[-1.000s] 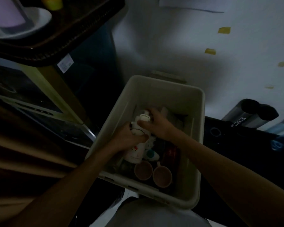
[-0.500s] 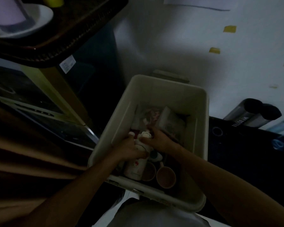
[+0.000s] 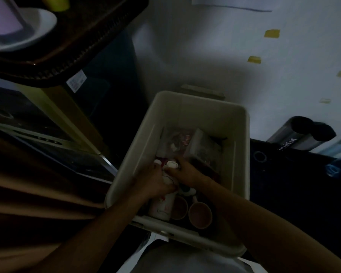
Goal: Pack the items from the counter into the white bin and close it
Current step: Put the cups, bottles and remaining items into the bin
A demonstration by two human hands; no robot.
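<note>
Just nearer than our grips sit two cups (image 3: 200, 214) in the white bin (image 3: 242, 146). Our left grip (image 3: 154, 182) wraps the white bottle (image 3: 161, 205) mid-body; our right grip (image 3: 187, 174) pinches its cap. It looks rigid, smooth, likely slippery: hold the body. Packets (image 3: 201, 146) lie beyond.

Cannot see the middle of the white bottle (image 3: 160, 207), covered by the left hand (image 3: 153, 182) and the right hand (image 3: 187, 174). Cannot tell the dark packets (image 3: 175, 140) at 12 o'clock from them.
</note>
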